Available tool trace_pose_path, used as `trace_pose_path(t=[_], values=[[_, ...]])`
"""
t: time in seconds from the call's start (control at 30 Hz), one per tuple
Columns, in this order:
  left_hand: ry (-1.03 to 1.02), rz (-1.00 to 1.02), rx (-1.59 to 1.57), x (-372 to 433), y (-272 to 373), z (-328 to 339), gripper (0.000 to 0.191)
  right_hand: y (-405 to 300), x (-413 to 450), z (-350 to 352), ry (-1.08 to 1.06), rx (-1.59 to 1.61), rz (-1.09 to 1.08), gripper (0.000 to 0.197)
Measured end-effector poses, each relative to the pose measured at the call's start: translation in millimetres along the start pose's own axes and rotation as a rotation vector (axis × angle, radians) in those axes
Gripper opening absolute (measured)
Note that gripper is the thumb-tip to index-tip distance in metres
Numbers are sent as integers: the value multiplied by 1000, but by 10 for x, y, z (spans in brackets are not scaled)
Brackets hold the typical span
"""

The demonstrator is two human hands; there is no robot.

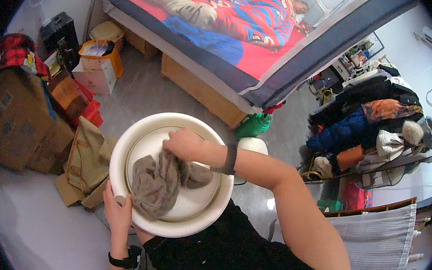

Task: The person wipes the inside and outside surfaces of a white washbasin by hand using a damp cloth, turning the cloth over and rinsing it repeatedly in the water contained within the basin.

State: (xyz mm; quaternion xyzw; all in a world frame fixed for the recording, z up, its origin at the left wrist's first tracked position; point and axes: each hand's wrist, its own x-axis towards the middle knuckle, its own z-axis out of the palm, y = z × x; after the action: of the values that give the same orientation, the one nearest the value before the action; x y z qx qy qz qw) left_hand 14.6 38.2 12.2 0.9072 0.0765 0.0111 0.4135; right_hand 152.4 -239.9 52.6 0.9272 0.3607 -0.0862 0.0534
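A round white plastic basin is held in front of my body, tilted so that its inside faces me. My left hand grips its rim at the lower left, thumb over the edge. Inside lies a crumpled grey-brown cloth, looking like a towel or garment. My right hand reaches over the basin with its fingers closed on the upper end of this cloth, which hangs down from the fist to the basin's bottom. The fingertips of my right hand are hidden.
A netted bed with a person under or in striped bedding stands ahead. Cardboard boxes and a tan bag sit on the left. A loaded clothes rack and a curtained shelf stand at the right. A green object lies by the bed corner.
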Motion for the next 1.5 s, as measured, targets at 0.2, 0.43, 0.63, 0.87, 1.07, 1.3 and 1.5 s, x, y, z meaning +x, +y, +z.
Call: trace_pose_path(t=[0.2,0.43,0.63,0.87,1.07,1.3,1.5], values=[[-9,-33,-45,-7,10,9,71,-52,275,-66,-26,-44,202,22],[87,59,-2,-19,-81,132,69,-661,551,-65,88,646,248,43],[87,69,2,-32,-113,134,69,-943,142,-226,-150,433,-156,64],[93,60,11,-70,-147,90,69,-898,-475,75,-149,317,-578,60],[83,82,-64,-16,-129,150,70,-271,-707,106,-104,258,-275,48],[103,138,-50,-3,-129,202,69,-164,-572,-103,-124,232,15,53],[62,57,-32,29,-42,185,68,-574,-400,110,5,243,-677,54]])
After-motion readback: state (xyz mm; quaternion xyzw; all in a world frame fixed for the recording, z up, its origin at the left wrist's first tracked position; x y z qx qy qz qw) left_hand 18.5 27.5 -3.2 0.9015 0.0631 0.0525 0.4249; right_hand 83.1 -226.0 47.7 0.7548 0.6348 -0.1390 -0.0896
